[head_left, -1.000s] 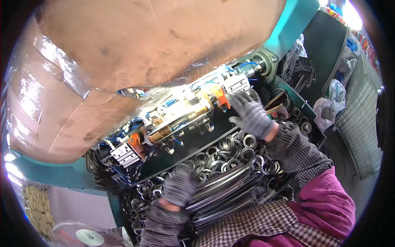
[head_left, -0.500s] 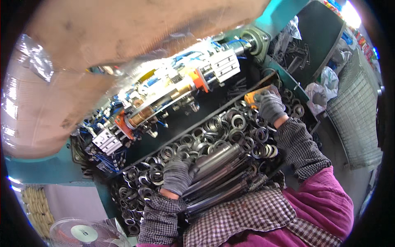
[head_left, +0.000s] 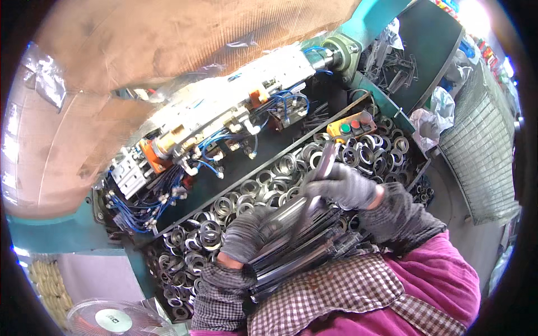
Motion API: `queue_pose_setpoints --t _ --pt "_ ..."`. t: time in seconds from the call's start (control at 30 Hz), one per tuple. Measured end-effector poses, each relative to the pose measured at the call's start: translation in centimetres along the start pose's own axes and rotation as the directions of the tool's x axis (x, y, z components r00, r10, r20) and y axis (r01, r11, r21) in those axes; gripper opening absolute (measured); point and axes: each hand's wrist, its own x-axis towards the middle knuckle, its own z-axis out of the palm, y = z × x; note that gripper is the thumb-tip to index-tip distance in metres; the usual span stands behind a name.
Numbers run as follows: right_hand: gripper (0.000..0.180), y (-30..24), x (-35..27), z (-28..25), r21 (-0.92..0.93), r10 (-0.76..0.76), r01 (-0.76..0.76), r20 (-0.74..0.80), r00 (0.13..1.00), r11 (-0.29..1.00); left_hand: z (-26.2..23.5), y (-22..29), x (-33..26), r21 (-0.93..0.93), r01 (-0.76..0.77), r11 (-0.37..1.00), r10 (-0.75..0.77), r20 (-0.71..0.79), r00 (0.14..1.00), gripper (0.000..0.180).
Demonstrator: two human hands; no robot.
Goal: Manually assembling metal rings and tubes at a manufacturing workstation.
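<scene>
Metal strips, bundled across the lap above the tray of rings, are steadied by the clenched left hand while one strip is grasped by the right hand, seemingly being drawn out, which probably calls next for a careful feed toward the machine.

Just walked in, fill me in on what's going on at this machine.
A person in grey knit gloves works at a machine bench. The left hand steadies a bundle of flat metal strips resting against their lap. The right hand grips one strip, raised out of the bundle. Beyond lies a tray of metal rings, a yellow button box, and a machine with blue hoses.
</scene>
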Motion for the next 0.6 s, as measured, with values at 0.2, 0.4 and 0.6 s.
queue_pose_setpoints --t 0.2,0.4,0.6 --pt "0.027 -0.1 0.0 -1.7 -0.254 0.125 -0.012 0.437 0.891 0.967 0.1 -1.5 0.4 0.108 0.127 0.986 -0.144 0.165 0.976 0.027" --pt "0.025 -0.9 6.8 1.0 0.282 -0.036 0.014 0.07 0.997 0.959 0.8 -2.3 -0.5 0.078 0.097 0.992 -0.09 -0.083 0.992 0.022" --pt "0.024 -0.6 15.2 5.2 0.665 -0.036 -0.09 0.173 0.984 0.741 -3.1 1.3 -1.1 0.217 0.03 0.976 -0.065 0.153 0.986 0.04"
